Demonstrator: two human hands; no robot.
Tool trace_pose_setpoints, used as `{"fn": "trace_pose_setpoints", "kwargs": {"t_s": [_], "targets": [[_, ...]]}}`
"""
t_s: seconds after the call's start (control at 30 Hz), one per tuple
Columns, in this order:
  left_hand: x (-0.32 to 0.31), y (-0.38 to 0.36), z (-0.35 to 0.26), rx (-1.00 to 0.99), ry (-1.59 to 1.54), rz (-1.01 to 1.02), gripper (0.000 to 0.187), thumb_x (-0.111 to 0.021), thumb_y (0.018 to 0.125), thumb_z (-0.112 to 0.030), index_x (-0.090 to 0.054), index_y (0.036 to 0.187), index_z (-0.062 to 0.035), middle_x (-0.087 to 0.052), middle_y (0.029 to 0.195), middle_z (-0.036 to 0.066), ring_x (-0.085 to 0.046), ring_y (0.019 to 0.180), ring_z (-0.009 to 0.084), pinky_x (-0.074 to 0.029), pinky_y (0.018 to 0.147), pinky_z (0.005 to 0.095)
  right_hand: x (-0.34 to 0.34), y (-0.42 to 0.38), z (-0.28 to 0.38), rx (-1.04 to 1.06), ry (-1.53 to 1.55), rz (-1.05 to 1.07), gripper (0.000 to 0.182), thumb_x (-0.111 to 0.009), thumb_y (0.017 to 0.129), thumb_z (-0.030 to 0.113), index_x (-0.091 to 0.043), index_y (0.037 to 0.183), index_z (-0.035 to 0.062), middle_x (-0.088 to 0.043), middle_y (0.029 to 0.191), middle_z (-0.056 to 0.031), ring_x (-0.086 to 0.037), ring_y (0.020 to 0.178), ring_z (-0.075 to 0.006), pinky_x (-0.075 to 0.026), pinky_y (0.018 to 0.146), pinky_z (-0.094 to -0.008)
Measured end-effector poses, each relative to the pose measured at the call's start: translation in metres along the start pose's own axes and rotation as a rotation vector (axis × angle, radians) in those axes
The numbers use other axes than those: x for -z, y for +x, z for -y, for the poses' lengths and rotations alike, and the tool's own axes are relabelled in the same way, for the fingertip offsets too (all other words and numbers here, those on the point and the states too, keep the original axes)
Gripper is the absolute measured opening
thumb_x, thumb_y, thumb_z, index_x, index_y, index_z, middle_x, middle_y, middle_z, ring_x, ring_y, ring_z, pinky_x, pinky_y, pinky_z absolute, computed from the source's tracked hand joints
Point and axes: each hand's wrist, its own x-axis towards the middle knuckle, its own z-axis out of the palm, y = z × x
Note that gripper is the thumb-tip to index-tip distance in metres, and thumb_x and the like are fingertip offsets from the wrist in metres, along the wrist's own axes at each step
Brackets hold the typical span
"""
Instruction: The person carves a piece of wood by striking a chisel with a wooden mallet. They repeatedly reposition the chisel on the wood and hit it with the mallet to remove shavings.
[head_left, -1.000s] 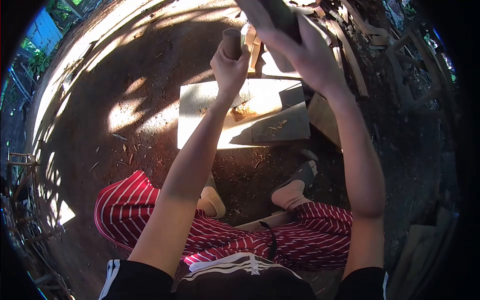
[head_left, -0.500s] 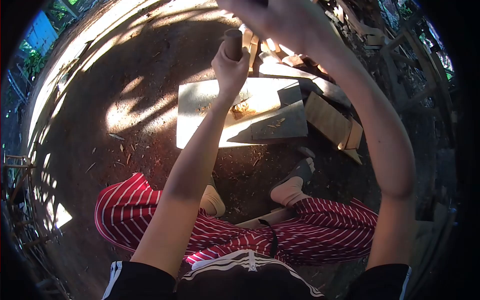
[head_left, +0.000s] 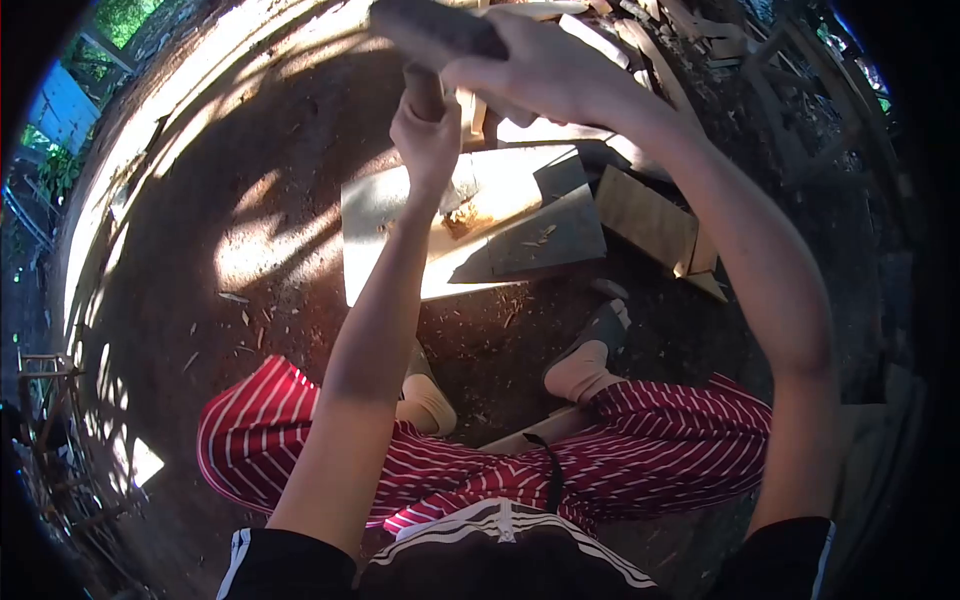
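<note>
My left hand (head_left: 428, 140) is wrapped round the upright handle of a chisel-like tool (head_left: 424, 92), whose lower end meets a pale wooden block (head_left: 545, 235). Wood chips (head_left: 465, 218) lie on the block around a rough carved spot just beside my left wrist. Above, my right hand (head_left: 535, 65) grips a dark, thick mallet-like piece (head_left: 435, 30), blurred by motion. That piece is at the top of the handle; whether the two touch is unclear.
Beside the block on the right lies a wooden box-like piece (head_left: 648, 222). Scrap wood (head_left: 690, 40) is piled at the upper right. My feet (head_left: 590, 355) rest on the dirt floor (head_left: 300, 140) in front of the block.
My right hand has come down and left, bringing the dark piece into view over the handle. My left hand and the block appear slightly further left.
</note>
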Motion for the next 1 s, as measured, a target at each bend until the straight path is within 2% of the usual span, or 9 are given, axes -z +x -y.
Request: {"fn": "trace_pose_setpoints", "kwargs": {"t_s": [0.07,0.13,0.2,0.37,0.5,0.6,0.67,0.73,1.0], "targets": [[0.006,-0.002,0.000,0.099,0.010,-0.008,0.018,-0.066,0.076,-0.012,-0.059,0.086,0.0006,-0.062,0.072,0.008,-0.059,0.064,0.0143,-0.049,0.063,0.0312,-0.023,-0.001,-0.035,0.051,0.435,-0.038,0.062,-0.063,0.082,0.052,-0.053,0.109,-0.0035,-0.052,0.060,-0.0017,-0.049,0.040,-0.0081,-0.038,0.035,-0.0225],[0.007,0.000,0.003,0.044,0.075,0.007,0.016,-0.065,0.076,-0.012,-0.058,0.083,0.0004,-0.061,0.069,0.008,-0.057,0.061,0.0136,-0.047,0.061,0.0309,-0.044,-0.029,-0.047,-0.172,0.611,-0.023,0.067,-0.063,0.080,0.055,-0.052,0.111,-0.0032,-0.054,0.063,-0.0023,-0.049,0.040,-0.0077,-0.038,0.035,-0.0213],[0.005,-0.002,-0.010,-0.006,0.111,0.017,0.017,-0.066,0.076,-0.013,-0.058,0.082,0.0003,-0.060,0.066,0.006,-0.056,0.060,0.0123,-0.047,0.060,0.0313,-0.075,-0.047,-0.074,-0.476,0.313,0.083,0.068,-0.056,0.082,0.055,-0.051,0.120,-0.0009,-0.065,0.074,-0.0119,-0.063,0.055,-0.0207,-0.050,0.052,-0.0352],[0.003,-0.003,0.000,0.094,-0.022,0.087,0.017,-0.068,0.075,-0.012,-0.055,0.075,-0.0014,-0.056,0.062,0.002,-0.052,0.055,0.0095,-0.043,0.054,0.0270,-0.158,-0.093,-0.138,-0.319,-0.186,-0.020,0.064,-0.059,0.080,0.054,-0.047,0.114,0.0016,-0.067,0.089,-0.0256,-0.067,0.084,-0.0426,-0.052,0.076,-0.0522],[0.010,-0.003,-0.016,0.296,-0.261,0.257,0.014,-0.066,0.076,-0.006,-0.053,0.070,-0.0056,-0.052,0.057,0.000,-0.046,0.044,0.0055,-0.035,0.041,0.0225,-0.172,-0.111,-0.138,-0.421,-0.176,0.083,0.063,-0.061,0.080,0.054,-0.047,0.112,0.0020,-0.067,0.088,-0.0258,-0.067,0.085,-0.0414,-0.053,0.075,-0.0505],[0.013,-0.001,-0.028,0.300,-0.292,0.407,0.015,-0.065,0.077,-0.004,-0.053,0.068,-0.0061,-0.051,0.054,-0.001,-0.044,0.041,0.0058,-0.033,0.039,0.0220,-0.172,-0.128,-0.123,-0.511,-0.109,0.090,0.075,-0.060,0.081,0.055,-0.041,0.128,-0.0002,-0.067,0.089,-0.0272,-0.066,0.086,-0.0421,-0.053,0.074,-0.0499],[0.014,0.001,-0.034,0.344,-0.309,0.506,0.017,-0.068,0.077,-0.005,-0.055,0.068,-0.0069,-0.050,0.052,-0.001,-0.043,0.040,0.0053,-0.031,0.039,0.0219,-0.169,-0.144,-0.118,-0.453,-0.169,0.057,0.055,-0.062,0.080,0.050,-0.047,0.104,0.0030,-0.067,0.074,-0.0220,-0.068,0.071,-0.0391,-0.055,0.062,-0.0477],[0.012,0.005,-0.029,0.335,-0.311,0.578,0.017,-0.070,0.077,-0.006,-0.055,0.069,-0.0071,-0.050,0.053,-0.001,-0.043,0.041,0.0052,-0.031,0.039,0.0220,-0.173,-0.155,-0.117,-0.449,-0.174,0.046,0.053,-0.062,0.080,0.049,-0.047,0.103,0.0032,-0.067,0.072,-0.0214,-0.068,0.068,-0.0388,-0.055,0.060,-0.0474],[-0.005,0.001,-0.027,0.335,-0.267,0.391,0.016,-0.068,0.078,-0.004,-0.053,0.072,-0.0075,-0.047,0.054,-0.001,-0.040,0.041,0.0069,-0.030,0.040,0.0238,-0.180,-0.157,-0.115,-0.464,-0.146,0.009,0.051,-0.062,0.080,0.047,-0.046,0.100,0.0028,-0.066,0.071,-0.0223,-0.068,0.069,-0.0388,-0.055,0.061,-0.0477]]}}
